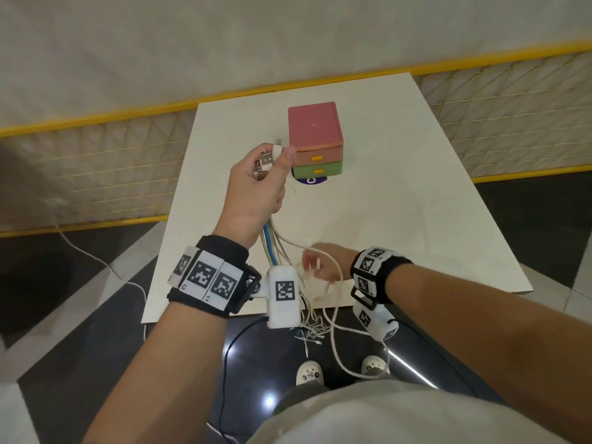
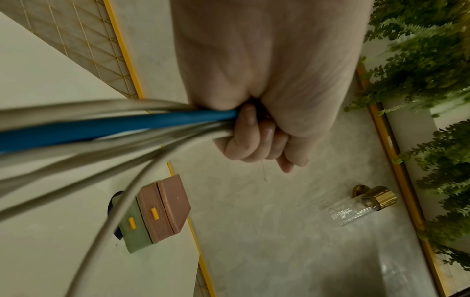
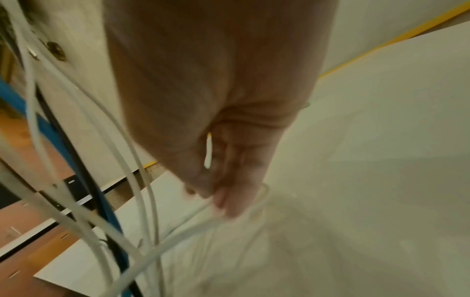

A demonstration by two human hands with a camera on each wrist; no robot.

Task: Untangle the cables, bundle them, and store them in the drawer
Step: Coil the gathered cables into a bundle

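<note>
The left hand (image 1: 256,187) is raised above the white rectangular table (image 1: 400,203), fingers curled tight round a bundle of white and grey cables with one blue cable (image 2: 114,125) among them; their metal USB plugs (image 1: 267,161) stick up past the thumb. The strands hang from the fist over the near table edge (the thin ends dangle toward the dark floor). Lower down, the right hand (image 1: 323,261) is blurred, its fingers bent round one white strand (image 3: 183,227), though how firmly I cannot tell. The small drawer box, pink top over a green drawer (image 1: 315,139) with yellow handles, stands shut near the far end of the table, just beyond the left hand.
</note>
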